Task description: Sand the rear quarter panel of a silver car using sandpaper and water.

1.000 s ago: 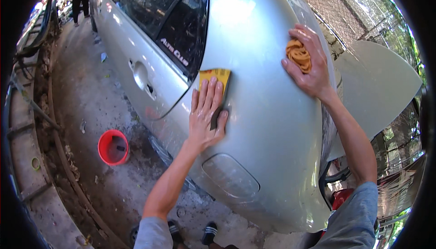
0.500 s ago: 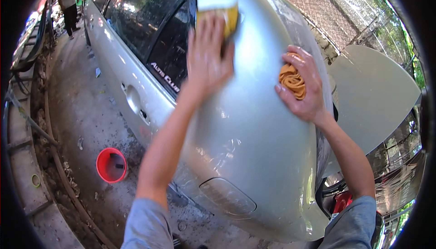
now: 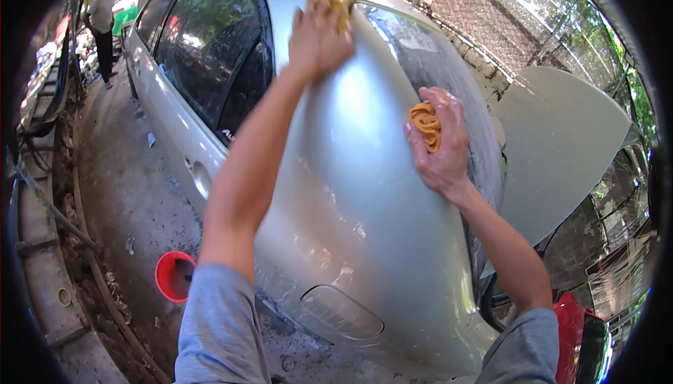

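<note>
My left hand (image 3: 319,42) reaches far up the rear pillar of a silver car (image 3: 364,160). It presses a thin yellow sheet (image 3: 341,7), perhaps sandpaper, against the paint beside the side window, and its fingers cover most of the sheet. Lower and to the right, my right hand (image 3: 446,142) grips a bunched orange cloth (image 3: 426,125) between thumb and fingers. That hand rests on the body panel close to the rear window (image 3: 413,48). The panel looks wet and shiny around both hands.
A red bucket (image 3: 174,276) stands on the concrete floor left of the car. The raised boot lid (image 3: 561,146) juts out at the right, with a mesh fence (image 3: 491,16) behind. At the far left a person (image 3: 103,26) stands near the car's front.
My left hand has slid farther up the pillar with the yellow sheet. My right hand has shifted left and slightly down, still holding the orange cloth. The view has moved a little.
</note>
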The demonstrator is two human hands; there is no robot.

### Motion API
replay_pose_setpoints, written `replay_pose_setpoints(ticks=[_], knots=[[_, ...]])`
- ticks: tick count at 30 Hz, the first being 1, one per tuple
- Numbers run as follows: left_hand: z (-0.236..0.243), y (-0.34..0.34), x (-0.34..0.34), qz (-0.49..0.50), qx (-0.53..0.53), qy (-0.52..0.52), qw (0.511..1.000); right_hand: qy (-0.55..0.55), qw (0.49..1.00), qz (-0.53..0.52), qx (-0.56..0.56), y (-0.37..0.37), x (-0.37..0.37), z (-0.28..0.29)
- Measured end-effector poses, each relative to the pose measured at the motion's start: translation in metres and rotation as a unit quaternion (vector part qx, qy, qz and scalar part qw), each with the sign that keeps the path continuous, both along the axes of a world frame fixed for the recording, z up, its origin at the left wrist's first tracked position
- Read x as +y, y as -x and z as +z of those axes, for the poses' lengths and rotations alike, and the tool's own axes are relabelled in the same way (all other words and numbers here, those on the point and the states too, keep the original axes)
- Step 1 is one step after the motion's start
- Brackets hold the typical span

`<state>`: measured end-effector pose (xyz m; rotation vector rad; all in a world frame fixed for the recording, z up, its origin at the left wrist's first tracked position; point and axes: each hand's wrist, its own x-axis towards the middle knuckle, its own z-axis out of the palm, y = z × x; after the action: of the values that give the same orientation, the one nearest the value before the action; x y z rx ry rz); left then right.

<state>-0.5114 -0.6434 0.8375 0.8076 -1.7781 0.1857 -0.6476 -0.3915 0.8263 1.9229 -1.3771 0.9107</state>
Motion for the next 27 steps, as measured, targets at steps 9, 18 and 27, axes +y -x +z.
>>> replay_pose_setpoints(ticks=[9, 18, 27], knots=[[-0.023, 0.028, 0.065, -0.096, 0.011, -0.028, 0.995, 0.013, 1.000, 0.001, -0.029, 0.007, 0.013, 0.004], [-0.068, 0.022, 0.100, -0.050, 0.018, 0.037, 0.998, -0.002, 1.000, -0.002, -0.026, 0.017, 0.010, -0.002], [-0.174, -0.031, 0.187, -0.119, 0.079, -0.067, 0.988, -0.002, 1.000, -0.028, 0.010, 0.015, 0.010, 0.001]])
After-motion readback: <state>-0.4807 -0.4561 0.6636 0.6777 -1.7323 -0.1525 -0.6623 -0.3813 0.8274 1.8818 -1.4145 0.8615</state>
